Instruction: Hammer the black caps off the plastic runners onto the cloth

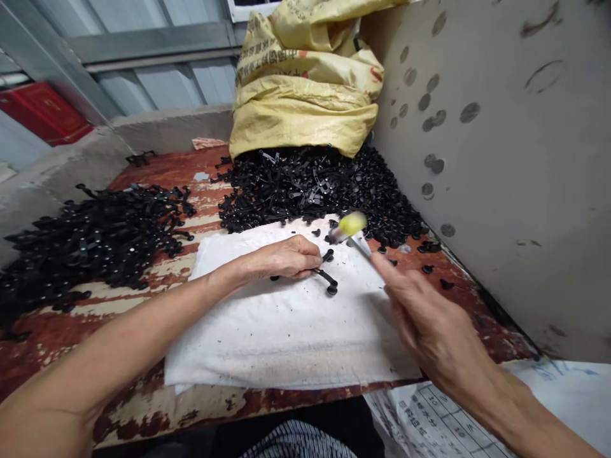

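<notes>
I see the left hand (pixel 286 257) pinched shut on a black plastic part (pixel 327 278) lying on the white cloth (pixel 286 331). The blurred right hand (pixel 429 324) grips a yellow-tipped tool (pixel 351 224) just above it. A heap of black parts (pixel 310 187) lies beyond.

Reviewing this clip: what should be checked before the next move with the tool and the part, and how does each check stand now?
1. Part pinned on cloth by left hand: ok.
2. Tool held in right hand: ok, though blurred.
3. Left fingertips apart from the tool's yellow end: ok.
4. Tool's end lined up with the part: cannot tell, because of motion blur.
5. Cloth flat under the part: ok.
6. Cloth free of stray pieces near the part: not ok, several lie close by.
</notes>
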`<action>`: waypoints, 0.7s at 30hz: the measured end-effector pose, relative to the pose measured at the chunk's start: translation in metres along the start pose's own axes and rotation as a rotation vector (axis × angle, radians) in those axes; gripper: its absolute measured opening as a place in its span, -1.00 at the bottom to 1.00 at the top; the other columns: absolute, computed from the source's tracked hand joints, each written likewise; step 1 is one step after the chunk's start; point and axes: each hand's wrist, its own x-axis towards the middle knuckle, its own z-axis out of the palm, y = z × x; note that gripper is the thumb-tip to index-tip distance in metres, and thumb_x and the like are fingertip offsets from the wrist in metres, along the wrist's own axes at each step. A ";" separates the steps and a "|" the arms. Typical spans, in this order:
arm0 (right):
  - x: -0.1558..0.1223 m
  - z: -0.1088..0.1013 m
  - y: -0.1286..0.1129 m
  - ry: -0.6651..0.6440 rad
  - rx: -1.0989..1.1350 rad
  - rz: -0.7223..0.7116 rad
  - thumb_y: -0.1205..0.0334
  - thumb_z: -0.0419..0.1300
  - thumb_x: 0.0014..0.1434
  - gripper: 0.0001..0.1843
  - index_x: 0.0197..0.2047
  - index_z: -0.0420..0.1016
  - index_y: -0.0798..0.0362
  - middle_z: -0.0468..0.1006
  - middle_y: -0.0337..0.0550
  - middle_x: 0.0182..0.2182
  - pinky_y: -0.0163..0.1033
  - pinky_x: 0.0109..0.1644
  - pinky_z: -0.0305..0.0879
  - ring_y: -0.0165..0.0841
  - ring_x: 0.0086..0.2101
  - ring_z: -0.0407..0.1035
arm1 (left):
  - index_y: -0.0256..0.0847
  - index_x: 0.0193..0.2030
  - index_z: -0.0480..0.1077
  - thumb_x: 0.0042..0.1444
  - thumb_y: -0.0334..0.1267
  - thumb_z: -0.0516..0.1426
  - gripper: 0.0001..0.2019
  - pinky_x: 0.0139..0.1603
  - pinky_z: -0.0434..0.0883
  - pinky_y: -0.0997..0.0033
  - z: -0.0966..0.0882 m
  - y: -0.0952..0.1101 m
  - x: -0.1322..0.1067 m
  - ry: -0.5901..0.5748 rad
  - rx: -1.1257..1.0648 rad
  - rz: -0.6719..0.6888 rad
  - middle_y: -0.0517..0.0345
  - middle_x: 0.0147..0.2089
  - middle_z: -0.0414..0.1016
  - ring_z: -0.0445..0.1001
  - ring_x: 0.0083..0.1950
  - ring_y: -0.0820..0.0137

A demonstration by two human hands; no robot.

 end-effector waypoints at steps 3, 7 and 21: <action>0.000 -0.003 0.001 -0.062 -0.012 -0.029 0.42 -0.01 0.26 -0.43 0.31 0.29 -0.03 0.54 0.01 0.07 -0.05 0.02 0.48 -0.16 -0.01 0.50 | -0.21 -0.62 0.19 0.11 -0.29 0.03 -0.72 -0.67 -0.04 0.53 0.000 -0.002 0.000 0.000 0.001 -0.011 0.32 -0.70 0.13 0.01 -0.69 0.61; 0.000 -0.006 -0.007 0.225 0.000 -0.060 0.47 0.02 0.27 -0.31 0.40 0.09 -0.18 0.46 -0.11 0.18 -0.09 0.12 0.41 -0.21 0.08 0.42 | -0.20 -0.61 0.17 0.12 -0.27 0.04 -0.72 -0.67 -0.04 0.53 0.000 -0.004 0.001 -0.014 -0.023 0.010 0.32 -0.68 0.14 0.02 -0.69 0.61; -0.001 0.004 0.010 -0.126 0.050 0.039 0.32 -0.02 0.25 -0.49 0.24 0.38 -0.01 0.56 0.09 0.04 0.01 -0.04 0.49 -0.05 -0.06 0.52 | -0.20 -0.64 0.17 0.15 -0.35 -0.02 -0.68 -0.62 0.02 0.49 0.007 0.006 -0.005 0.039 0.123 0.019 0.30 -0.68 0.13 0.07 -0.65 0.57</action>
